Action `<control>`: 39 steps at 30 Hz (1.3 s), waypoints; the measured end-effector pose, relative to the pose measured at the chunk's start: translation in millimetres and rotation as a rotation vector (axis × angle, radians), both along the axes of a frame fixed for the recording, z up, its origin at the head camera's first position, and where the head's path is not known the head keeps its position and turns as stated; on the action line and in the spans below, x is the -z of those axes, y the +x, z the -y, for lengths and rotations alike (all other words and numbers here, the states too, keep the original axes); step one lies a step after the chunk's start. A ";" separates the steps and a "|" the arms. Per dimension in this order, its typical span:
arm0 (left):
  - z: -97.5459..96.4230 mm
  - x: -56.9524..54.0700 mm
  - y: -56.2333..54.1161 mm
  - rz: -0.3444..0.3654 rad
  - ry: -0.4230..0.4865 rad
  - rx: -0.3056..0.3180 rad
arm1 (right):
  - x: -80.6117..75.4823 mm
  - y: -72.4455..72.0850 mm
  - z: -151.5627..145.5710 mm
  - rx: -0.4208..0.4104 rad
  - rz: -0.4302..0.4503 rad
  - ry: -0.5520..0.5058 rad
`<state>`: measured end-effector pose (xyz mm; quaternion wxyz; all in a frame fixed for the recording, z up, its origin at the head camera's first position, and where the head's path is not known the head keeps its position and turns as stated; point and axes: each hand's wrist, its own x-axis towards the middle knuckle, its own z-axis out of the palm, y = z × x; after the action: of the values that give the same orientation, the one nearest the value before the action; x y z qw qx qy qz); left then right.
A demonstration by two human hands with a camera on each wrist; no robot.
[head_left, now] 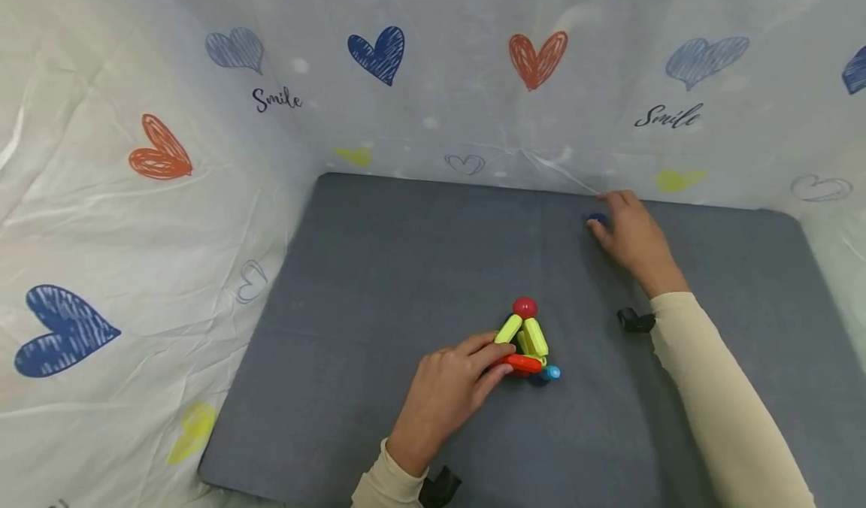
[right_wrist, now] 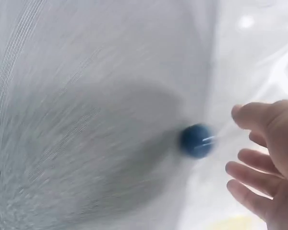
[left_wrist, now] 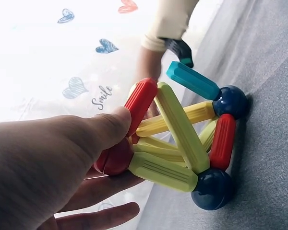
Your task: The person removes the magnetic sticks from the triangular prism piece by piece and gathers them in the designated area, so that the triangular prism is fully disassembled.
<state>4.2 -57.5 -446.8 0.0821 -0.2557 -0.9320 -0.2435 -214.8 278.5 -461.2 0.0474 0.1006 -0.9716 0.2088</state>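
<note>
My left hand [head_left: 449,384] grips a small structure of coloured sticks and balls [head_left: 534,339] low over the mat, its thumb against a red stick [left_wrist: 141,105] near a red ball [left_wrist: 114,157]. Yellow-green sticks [left_wrist: 182,127] join into a frame. Two dark blue balls [left_wrist: 230,102] form corners at the mat side, and a teal stick [left_wrist: 194,80] juts out from one. At the far edge of the mat, my right hand [head_left: 634,237] reaches toward a loose blue ball [right_wrist: 197,140]. In the right wrist view its fingers are parted and a gap separates them from the ball.
A grey mat [head_left: 379,267] lies under both hands. White cloth [head_left: 433,117] printed with hearts and words rises behind its far edge and along the left side. Black straps [head_left: 636,320] show at both wrists.
</note>
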 end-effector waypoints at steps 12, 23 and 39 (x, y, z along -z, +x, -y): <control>2.8 -0.1 -0.5 0.001 0.018 -0.003 | -55.6 105.9 54.8 -0.224 0.006 -0.187; 2.7 0.3 -1.5 0.003 0.027 0.001 | -41.7 183.3 93.0 -0.095 0.086 -0.200; 0.7 1.3 -1.3 0.009 0.018 0.013 | -35.2 185.7 113.4 0.011 0.118 -0.168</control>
<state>2.9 -58.2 -448.1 0.0787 -0.2599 -0.9284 -0.2536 -29.1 165.1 -426.0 -0.0003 0.0785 -0.9523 0.2949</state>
